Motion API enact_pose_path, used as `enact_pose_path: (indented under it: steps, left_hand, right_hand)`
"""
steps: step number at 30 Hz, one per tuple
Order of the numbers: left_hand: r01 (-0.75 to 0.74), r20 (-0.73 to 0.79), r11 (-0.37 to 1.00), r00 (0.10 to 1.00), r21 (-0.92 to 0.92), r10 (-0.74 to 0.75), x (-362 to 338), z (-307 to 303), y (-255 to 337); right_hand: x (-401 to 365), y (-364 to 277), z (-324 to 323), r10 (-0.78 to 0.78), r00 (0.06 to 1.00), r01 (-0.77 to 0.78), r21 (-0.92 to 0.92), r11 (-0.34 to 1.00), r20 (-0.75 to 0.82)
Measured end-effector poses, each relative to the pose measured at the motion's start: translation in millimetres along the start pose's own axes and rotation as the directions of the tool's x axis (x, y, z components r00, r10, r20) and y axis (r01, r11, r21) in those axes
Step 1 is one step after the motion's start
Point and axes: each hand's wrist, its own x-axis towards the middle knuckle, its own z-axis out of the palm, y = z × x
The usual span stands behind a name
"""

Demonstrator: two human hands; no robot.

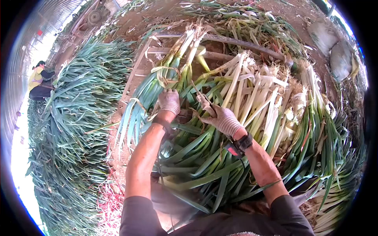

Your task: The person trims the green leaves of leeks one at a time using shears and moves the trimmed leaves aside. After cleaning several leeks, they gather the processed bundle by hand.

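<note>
My left hand (169, 102), in a striped glove, is closed on the green part of some leeks (185, 49). Their white root ends point away from me, and dry straw-coloured leaves (163, 74) lie across the stalks. To the right, my gloved right hand (223, 119) has its fingers wrapped round a thin, dark, knife-like tool (211, 105). The tool's narrow tip points up and left, near the leeks. Beside and beneath my right hand is a big pile of leeks (256, 104), their pale shafts toward the far side.
A wooden frame (226, 39) lies behind the leeks. A tall heap of green leaves (82, 129) fills the left side, with another person (39, 80) beyond it. Loose leaves (252, 25) cover ground at the back; pale sacks (340, 59) are far right. Pink strands (111, 204) lie lower left.
</note>
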Motion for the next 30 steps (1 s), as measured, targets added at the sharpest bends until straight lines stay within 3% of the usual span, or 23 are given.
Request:
enact_pose_path:
  steps: [2,4,7,10,11,13,14,16,18,20,23,24,25,30]
  left_hand:
    - [0.059,0.074,0.995,0.996,-0.076,-0.053,12.8,13.3,1.7]
    - [0.142,0.120,0.973,0.985,-0.183,-0.122,14.3,12.7,5.1]
    - [0.243,0.159,0.886,0.968,-0.396,-0.194,20.3,13.3,3.8]
    - [0.299,0.183,0.566,0.950,-0.768,-0.254,37.4,37.3,-31.4]
    - [0.351,0.267,0.517,0.935,-0.780,-0.233,34.9,37.7,-45.1]
    - [0.340,0.321,0.740,0.931,-0.580,-0.176,34.1,33.4,-39.3]
    - [0.314,0.355,0.829,0.922,-0.462,-0.152,35.7,31.6,-31.1]
    - [0.333,0.362,0.691,0.926,-0.642,-0.110,29.2,25.2,-16.3]
    - [0.182,0.201,0.170,0.974,-0.968,0.105,15.8,30.5,-8.5]
    - [0.187,0.212,0.375,0.977,-0.908,0.027,12.2,39.8,2.0]
    - [0.246,0.414,0.877,0.908,-0.413,-0.060,1.7,-26.6,15.4]
    - [0.215,0.308,0.840,0.950,-0.498,-0.061,-10.4,-30.6,10.9]
    - [0.240,0.322,0.840,0.943,-0.487,-0.083,-19.8,-42.8,10.6]
    - [0.220,0.269,0.864,0.958,-0.453,-0.103,-70.3,-67.3,16.3]
  right_hand:
    - [-1.7,3.1,3.5,0.010,1.000,-0.010,-0.014,1.000,0.005]
    - [-1.8,10.4,1.5,0.021,0.999,-0.011,0.194,0.981,-0.046]
    - [-5.5,10.7,-6.9,0.048,0.996,-0.031,0.204,0.979,-0.078]
    - [-18.4,7.9,-7.6,0.062,0.998,-0.057,0.155,0.986,-0.028]
    - [-22.1,7.9,-8.3,0.064,0.997,-0.055,0.166,0.985,-0.050]
    - [-29.3,1.9,-6.7,0.084,0.995,-0.072,0.190,0.979,-0.056]
    - [-30.1,3.6,-3.6,0.018,0.999,-0.012,0.138,0.990,-0.045]
    - [-34.6,0.0,-0.1,-0.022,0.998,0.029,0.147,0.989,-0.052]
    - [-33.4,0.6,0.9,-0.004,0.998,0.016,0.186,0.982,-0.068]
    - [-31.1,5.3,3.6,0.000,0.996,0.014,0.154,0.988,-0.089]
    - [-43.5,-7.5,-14.3,0.063,0.988,-0.033,0.203,0.979,-0.139]
    - [-46.6,-7.1,-18.6,0.099,0.978,-0.055,0.235,0.971,-0.181]
    - [-50.2,-7.5,-20.3,0.065,0.972,-0.012,0.225,0.974,-0.228]
    - [-93.3,-17.5,-5.7,-0.012,0.997,0.022,0.134,0.991,-0.074]
